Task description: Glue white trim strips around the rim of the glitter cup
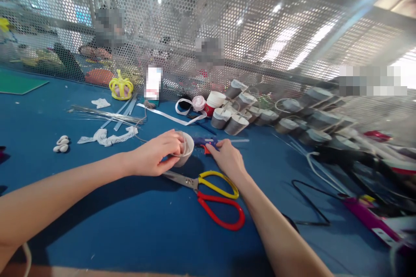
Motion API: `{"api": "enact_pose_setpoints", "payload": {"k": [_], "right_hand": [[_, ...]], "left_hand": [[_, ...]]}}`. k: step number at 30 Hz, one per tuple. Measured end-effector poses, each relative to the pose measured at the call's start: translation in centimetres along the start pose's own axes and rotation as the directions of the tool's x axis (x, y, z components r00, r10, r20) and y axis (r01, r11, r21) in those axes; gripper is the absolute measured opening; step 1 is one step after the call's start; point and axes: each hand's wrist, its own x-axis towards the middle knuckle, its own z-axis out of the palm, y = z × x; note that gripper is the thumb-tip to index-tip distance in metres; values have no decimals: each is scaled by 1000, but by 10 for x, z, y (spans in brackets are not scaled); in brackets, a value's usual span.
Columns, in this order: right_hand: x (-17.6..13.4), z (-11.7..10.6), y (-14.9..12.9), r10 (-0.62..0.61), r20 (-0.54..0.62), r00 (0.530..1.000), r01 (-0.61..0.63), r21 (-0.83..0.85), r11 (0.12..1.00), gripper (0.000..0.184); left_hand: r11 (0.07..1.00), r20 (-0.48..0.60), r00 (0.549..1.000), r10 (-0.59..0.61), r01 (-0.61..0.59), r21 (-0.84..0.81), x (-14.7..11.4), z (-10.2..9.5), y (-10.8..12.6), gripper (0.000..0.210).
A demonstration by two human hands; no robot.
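My left hand (164,152) is closed round a small pale cup (186,156), its opening tipped toward my right side. A thin curved strand crosses the cup's rim, and the fingers hide part of its wall. My right hand (229,158) grips a blue hot glue gun (209,141) with an orange trigger. From the gun's back sticks a clear glue stick (241,140). The gun's nozzle end lies close to the cup's rim; whether they touch I cannot tell. Just below both hands, large scissors (195,183) with one yellow and one red handle lie on the blue table.
Several small grey cups (236,124) are piled at the back, with more (316,136) to the right. White ribbon (165,115), thin wires (104,113), crumpled white material (107,137) and a yellow crown-shaped piece (121,87) lie leftward. A purple power strip (368,216) and cables are at right.
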Motion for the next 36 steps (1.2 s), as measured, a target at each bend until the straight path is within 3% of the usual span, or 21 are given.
{"api": "enact_pose_setpoints", "payload": {"k": [2, 4, 7, 9, 15, 19, 22, 26, 30, 36], "right_hand": [[-6, -4, -8, -120, -94, 988, 124, 32, 992, 20], [-16, -10, -21, -309, -139, 941, 331, 179, 927, 20], [-34, -15, -40, -523, -38, 851, 497, 378, 781, 29], [-44, -15, -49, -553, 43, 832, 498, 383, 778, 31], [-48, -10, -52, -503, 177, 846, 406, 398, 822, 23], [-47, -10, -48, -418, 205, 885, 219, 609, 762, 15], [-48, -12, -45, -339, 174, 925, 85, 773, 629, 12], [-53, -17, -45, -310, 128, 942, 48, 864, 501, 10], [-57, -20, -46, -288, 88, 953, 68, 868, 492, 12], [-55, -16, -44, -228, 101, 968, 33, 855, 518, 13]], "left_hand": [[999, 28, 999, 22, -23, 41, 0, 0, 2, 9], [996, 60, 997, 43, -47, 71, 0, 1, 3, 9], [989, 95, 992, 86, -97, 114, 0, 2, 4, 9], [982, 110, 989, 99, -115, 152, 0, 3, 5, 10], [959, 149, 979, 136, -168, 230, -1, 6, 9, 10], [971, 137, 983, 118, -143, 189, 1, 4, 10, 11], [997, 82, 996, 28, -33, 63, 3, -1, 8, 11], [962, 82, 974, -211, 222, -161, 3, -7, 7, 10], [850, 135, 923, -361, 385, -360, 4, -10, 8, 14], [730, 199, 900, -387, 431, -530, 5, -11, 10, 15]]}}
